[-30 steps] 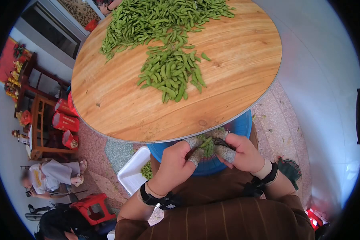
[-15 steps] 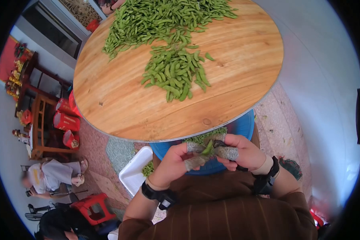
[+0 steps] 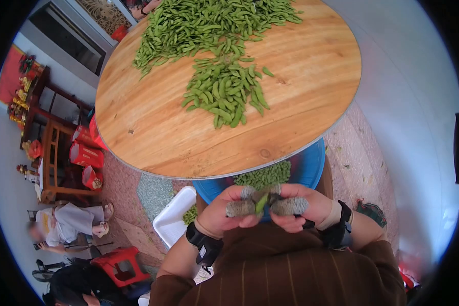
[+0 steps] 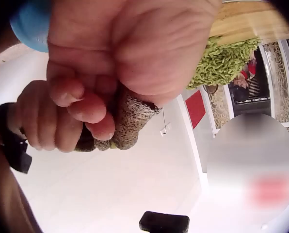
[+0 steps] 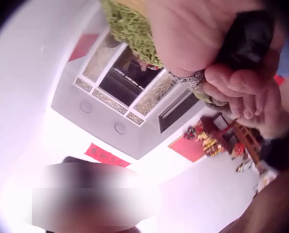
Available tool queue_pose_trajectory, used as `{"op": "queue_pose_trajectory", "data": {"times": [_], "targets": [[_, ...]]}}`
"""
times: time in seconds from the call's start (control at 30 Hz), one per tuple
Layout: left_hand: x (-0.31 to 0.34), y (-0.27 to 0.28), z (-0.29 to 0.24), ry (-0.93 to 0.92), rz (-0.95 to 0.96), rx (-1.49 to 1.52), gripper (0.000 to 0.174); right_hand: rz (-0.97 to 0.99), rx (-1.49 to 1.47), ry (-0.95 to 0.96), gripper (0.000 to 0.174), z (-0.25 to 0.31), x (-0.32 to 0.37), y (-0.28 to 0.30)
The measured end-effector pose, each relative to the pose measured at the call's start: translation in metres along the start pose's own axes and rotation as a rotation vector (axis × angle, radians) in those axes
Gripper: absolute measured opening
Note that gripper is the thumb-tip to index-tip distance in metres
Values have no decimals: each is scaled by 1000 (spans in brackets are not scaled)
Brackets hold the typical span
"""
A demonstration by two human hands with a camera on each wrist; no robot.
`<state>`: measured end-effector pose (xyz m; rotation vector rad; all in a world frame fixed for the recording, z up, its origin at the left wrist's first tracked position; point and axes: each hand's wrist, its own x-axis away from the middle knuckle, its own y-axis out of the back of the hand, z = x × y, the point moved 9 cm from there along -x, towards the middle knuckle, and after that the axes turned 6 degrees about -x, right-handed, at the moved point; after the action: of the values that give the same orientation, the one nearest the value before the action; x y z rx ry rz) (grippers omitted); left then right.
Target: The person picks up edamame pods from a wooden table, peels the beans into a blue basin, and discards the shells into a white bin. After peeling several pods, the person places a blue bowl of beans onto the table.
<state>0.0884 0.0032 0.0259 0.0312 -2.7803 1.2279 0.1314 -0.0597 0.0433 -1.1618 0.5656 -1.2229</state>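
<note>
Both hands meet at the near side of a blue basin (image 3: 316, 163) that holds shelled green beans (image 3: 265, 176). A single green pod (image 3: 261, 203) is pinched between them, by the left hand (image 3: 224, 209) and the right hand (image 3: 308, 206). Grey coverings wrap the thumbs and forefingers. In the left wrist view the left hand (image 4: 130, 53) has its other fingers curled; the pod is mostly hidden there. A black object (image 5: 246, 41) lies in the palm of the right hand (image 5: 198, 34) in the right wrist view.
Over the basin's far side reaches a round wooden table (image 3: 311, 92) with heaped pods (image 3: 209, 30) and a smaller pile (image 3: 224, 92). Left of the basin is a white tray (image 3: 171, 219). A seated person (image 3: 69, 224) and a red stool (image 3: 121, 265) are farther left.
The clump seen between the fingers at first has given way to one pod. Both hands have drawn slightly toward the body, uncovering more of the beans in the basin.
</note>
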Motion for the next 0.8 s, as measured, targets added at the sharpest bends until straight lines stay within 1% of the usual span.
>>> {"op": "queue_pose_trajectory", "data": {"times": [0.03, 0.07, 0.13, 0.17, 0.23, 0.27, 0.33, 0.37, 0.43, 0.47, 0.5, 0.53, 0.57, 0.63, 0.67, 0.73, 0.77, 0.8], "targets": [[0, 11, 1, -1, -97, -14, 23, -90, 23, 52, 36, 6, 0, 8], [0, 13, 1, 2, -96, -15, 23, -90, 20, 54, 36, 5, -1, 12], [4, 31, -2, 26, -270, -264, 17, -224, 388, 163, 33, 16, -3, 33], [5, 31, -3, 33, -271, -265, 17, -225, 382, 165, 33, 15, -3, 33], [8, 33, -7, 69, -341, -441, 18, -387, 869, 285, 34, 30, 4, 33], [9, 30, -10, 68, -341, -441, 18, -387, 870, 285, 34, 28, 1, 40], [12, 30, -15, 135, -413, -620, 20, -305, 1442, 789, 38, 44, 9, 19], [11, 27, -18, 131, -413, -619, 20, -303, 1444, 788, 38, 43, 7, 23], [8, 16, -28, 42, -363, -685, 22, -235, 1353, 785, 38, 45, 3, 21], [8, 17, -27, 41, -364, -684, 22, -234, 1353, 784, 38, 48, 8, 15], [9, 18, -29, 37, -351, -783, 21, -282, 1124, 472, 37, 46, 4, 19], [10, 18, -30, 33, -336, -881, 20, -320, 882, 170, 36, 32, 2, 28], [10, 18, -32, 33, -336, -881, 20, -320, 881, 169, 36, 33, 2, 27], [8, 5, -41, -10, -202, -1136, 19, -285, 983, 122, 36, 29, 1, 25], [8, 5, -46, -9, -204, -1135, 19, -284, 982, 120, 36, 31, 1, 26], [11, 10, -33, 192, -200, -615, 19, -109, 788, 69, 33, 23, 0, 19], [11, 19, -29, 187, -207, -614, 19, -103, 791, 64, 33, 22, -1, 20], [11, 34, -18, 186, -190, -463, 16, -87, 601, 21, 29, 16, -3, 22]]}}
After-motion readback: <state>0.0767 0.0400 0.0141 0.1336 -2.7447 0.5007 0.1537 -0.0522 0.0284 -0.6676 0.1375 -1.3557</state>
